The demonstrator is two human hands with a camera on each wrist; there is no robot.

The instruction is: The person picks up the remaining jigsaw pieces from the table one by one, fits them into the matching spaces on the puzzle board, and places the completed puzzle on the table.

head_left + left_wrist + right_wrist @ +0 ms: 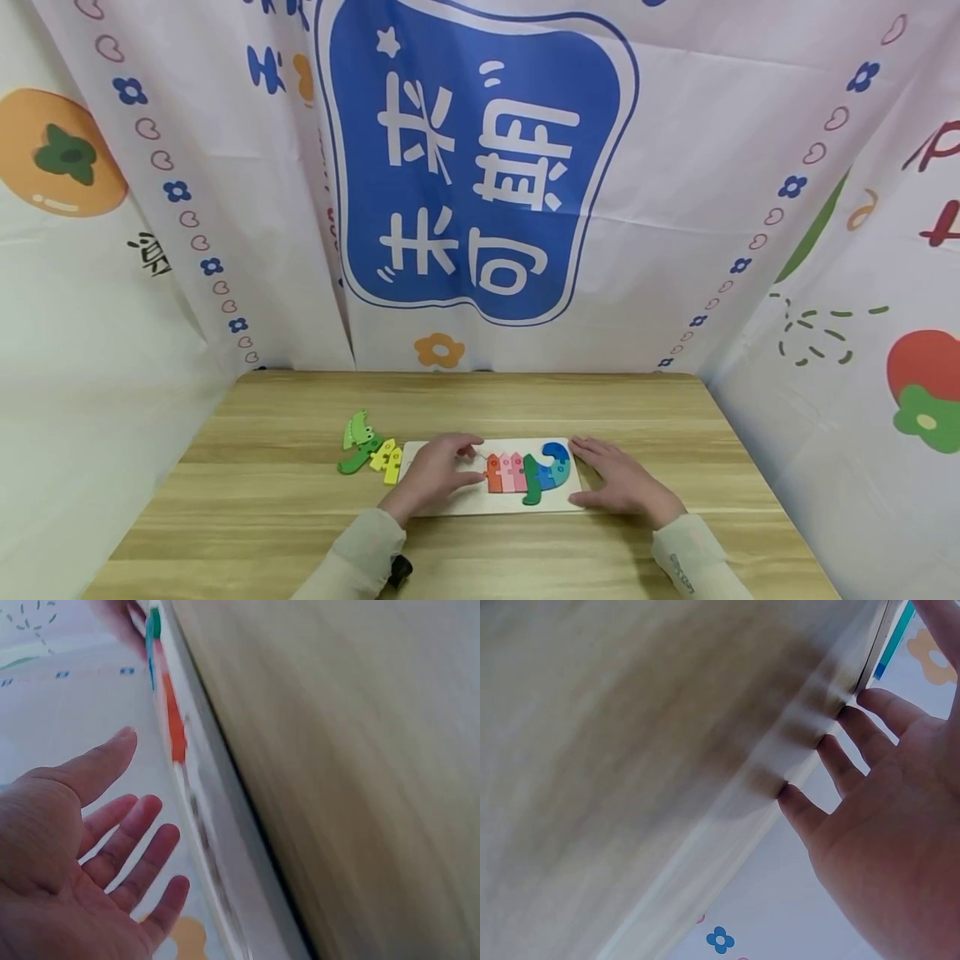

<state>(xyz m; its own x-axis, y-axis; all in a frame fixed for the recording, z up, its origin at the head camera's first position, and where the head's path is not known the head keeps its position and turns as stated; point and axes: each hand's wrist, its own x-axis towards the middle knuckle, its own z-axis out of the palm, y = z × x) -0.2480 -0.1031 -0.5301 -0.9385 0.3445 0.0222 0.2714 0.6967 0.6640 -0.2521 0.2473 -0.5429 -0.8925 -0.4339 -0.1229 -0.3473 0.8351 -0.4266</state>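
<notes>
A white puzzle board point(480, 505) lies on the table with joined wooden pieces on its right half. An orange piece point(494, 475), pink pieces point(513, 472), a green piece with a foot point(532, 479) and blue tail pieces point(557, 475) form a row. My left hand point(437, 473) is over the board's left part, thumb near the orange piece; in the left wrist view its fingers point(142, 866) are loosely spread and hold nothing. At the board's right end is my right hand point(618, 482), fingers extended; in the right wrist view its fingertips point(821, 744) touch down in a row.
Left of the board lie loose puzzle pieces: a light green crocodile head point(358, 430), a darker green piece point(356, 461) and yellow pieces point(386, 457). The wooden table point(285, 500) is bordered by printed cloth point(660, 250) at the back and both sides.
</notes>
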